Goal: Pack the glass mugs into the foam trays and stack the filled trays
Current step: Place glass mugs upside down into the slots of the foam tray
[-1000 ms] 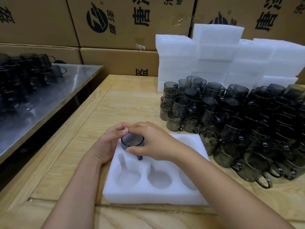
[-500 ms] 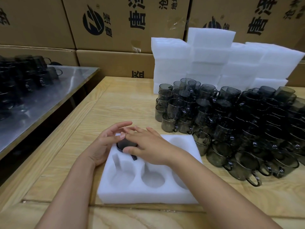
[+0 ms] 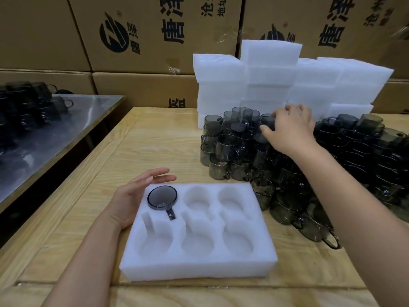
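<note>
head view: glass mug [image 3: 162,197] seated in the far-left pocket of the foam tray [image 3: 199,262], handle pointing toward the near side. left hand [image 3: 132,196] against the tray's left edge, fingers straight and released. right hand [image 3: 287,129] on the mug pile [image 3: 232,151], fingers curled over a top mug; cannot tell whether gripped.

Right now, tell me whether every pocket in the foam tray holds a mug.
No: the foam tray has one glass mug in its far-left pocket; the other five are bare.

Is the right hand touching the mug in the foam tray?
Apart. Head view shows the right hand at the mug pile, clear of the seated mug.
</note>
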Demonstrator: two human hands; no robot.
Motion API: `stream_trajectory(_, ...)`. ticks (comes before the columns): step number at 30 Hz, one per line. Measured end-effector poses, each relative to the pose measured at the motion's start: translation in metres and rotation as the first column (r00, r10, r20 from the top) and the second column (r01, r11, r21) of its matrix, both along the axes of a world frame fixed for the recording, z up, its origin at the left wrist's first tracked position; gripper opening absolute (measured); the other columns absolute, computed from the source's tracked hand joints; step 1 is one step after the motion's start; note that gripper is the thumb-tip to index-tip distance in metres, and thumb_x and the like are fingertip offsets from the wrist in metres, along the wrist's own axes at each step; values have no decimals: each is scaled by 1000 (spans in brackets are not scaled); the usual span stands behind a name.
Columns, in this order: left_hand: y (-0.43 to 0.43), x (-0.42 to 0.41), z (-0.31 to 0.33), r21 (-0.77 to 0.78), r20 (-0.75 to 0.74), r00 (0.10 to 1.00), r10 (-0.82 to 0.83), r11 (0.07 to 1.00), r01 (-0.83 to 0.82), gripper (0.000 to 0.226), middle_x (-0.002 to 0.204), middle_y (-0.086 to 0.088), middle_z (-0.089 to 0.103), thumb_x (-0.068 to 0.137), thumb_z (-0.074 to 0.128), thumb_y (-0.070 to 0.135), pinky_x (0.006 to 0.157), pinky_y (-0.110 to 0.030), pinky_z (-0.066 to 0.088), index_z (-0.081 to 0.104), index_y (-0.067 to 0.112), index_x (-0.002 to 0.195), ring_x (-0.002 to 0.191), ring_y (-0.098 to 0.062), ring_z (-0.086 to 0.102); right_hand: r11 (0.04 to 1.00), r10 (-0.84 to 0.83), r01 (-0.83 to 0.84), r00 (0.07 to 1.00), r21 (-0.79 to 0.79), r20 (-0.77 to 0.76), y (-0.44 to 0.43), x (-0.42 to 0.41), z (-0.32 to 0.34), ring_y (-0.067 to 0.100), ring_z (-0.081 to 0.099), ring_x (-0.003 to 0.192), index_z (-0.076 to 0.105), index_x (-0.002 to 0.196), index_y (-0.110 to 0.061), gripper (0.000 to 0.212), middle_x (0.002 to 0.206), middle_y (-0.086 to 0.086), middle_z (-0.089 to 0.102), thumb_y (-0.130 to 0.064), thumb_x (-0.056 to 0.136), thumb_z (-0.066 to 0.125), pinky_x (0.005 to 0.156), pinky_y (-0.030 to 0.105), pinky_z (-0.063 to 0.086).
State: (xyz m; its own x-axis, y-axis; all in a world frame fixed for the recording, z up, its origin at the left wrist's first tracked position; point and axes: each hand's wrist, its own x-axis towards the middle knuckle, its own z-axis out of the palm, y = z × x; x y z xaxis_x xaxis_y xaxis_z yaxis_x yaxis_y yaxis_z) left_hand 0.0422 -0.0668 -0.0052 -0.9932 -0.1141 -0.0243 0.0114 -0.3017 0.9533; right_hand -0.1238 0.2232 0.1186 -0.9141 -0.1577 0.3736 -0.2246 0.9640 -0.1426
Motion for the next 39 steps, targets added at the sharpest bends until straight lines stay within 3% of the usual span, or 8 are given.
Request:
stream_trajectory(3, -1, -1, 0, 13, 10, 1000, -7, 1000, 6, 51, 128, -20, 60, 77, 51, 25, 97, -53, 42, 59, 7, 123, 117, -40, 56, 986, 0, -6, 999, 165, 36, 0, -10, -8, 38, 13, 140, 58, 118, -14, 40, 143, 18, 36, -44, 96, 43, 111, 51, 10)
stream_trajectory(8, -1, -1, 2, 23, 17, 1000, -15, 1000, 14, 52, 128, -19, 60, 77, 50, 26, 91, -50, 45, 58, 7, 125, 115, -38, 57, 989, 38, -42, 999, 144, 34, -3, -14, -11, 34, 24, 133, 61, 115, -14, 34, 131, 15, 49, -37, 99, 41, 107, 46, 14)
stream_trajectory(15, 0, -1, 4, 23, 32, 999, -11, 1000, 10, 52, 128, -20, 59, 77, 51, 25, 94, -51, 44, 57, 7, 126, 116, -39, 56, 856, 293, -328, 944, -399, -148, -4, 28, 7, 25, 44, 120, 71, 89, -17, 16, 122, 9, 49, -31, 89, 62, 101, 32, 32)
stream_trajectory(18, 1, -1, 5, 25, 31, 999, -6, 1000, 6, 52, 128, -20, 60, 77, 50, 25, 92, -50, 45, 57, 7, 125, 114, -38, 57, 703, 474, -426, 878, -569, -71, -17, 60, 12, 3, 58, 90, 68, 63, -36, 18, 92, -22, 59, -35, 80, 71, 84, 28, 44)
stream_trajectory(21, 2, 0, 5, 20, 29, 1000, 1, 1000, -1, 51, 127, -20, 60, 78, 49, 24, 93, -49, 45, 57, 6, 125, 114, -37, 58, 614, 634, -457, 771, -644, 57, -33, 80, 0, 1, 61, 71, 73, 68, -23, 9, 80, -14, 66, -27, 75, 77, 74, 29, 48)
stream_trajectory(24, 2, 0, 6, 26, 33, 999, 6, 1000, -7, 51, 127, -21, 60, 78, 49, 24, 94, -51, 44, 57, 5, 125, 113, -38, 57, 633, 687, -446, 701, -633, 193, -46, 90, -17, 19, 65, 90, 74, 74, -16, 16, 93, 10, 68, -31, 72, 78, 81, 34, 49)
stream_trajectory(34, 3, 2, 8, -31, 41, 999, 8, 999, -7, 52, 125, -20, 62, 75, 53, 17, 94, -53, 45, 56, 5, 126, 109, -39, 60, 730, 658, -457, 671, -508, 342, -59, 104, -36, 16, 60, 101, 71, 62, -19, 21, 95, 7, 69, -36, 74, 76, 82, 34, 51)
stream_trajectory(39, 4, 0, 10, -70, 52, 999, -7, 997, 11, 54, 115, -18, 67, 64, 55, 5, 77, -42, 56, 60, 9, 118, 94, -33, 67, 749, 659, -558, 679, -357, 324, -63, 112, -39, 18, 53, 101, 74, 74, -14, 24, 101, 6, 68, -37, 79, 72, 83, 28, 43)
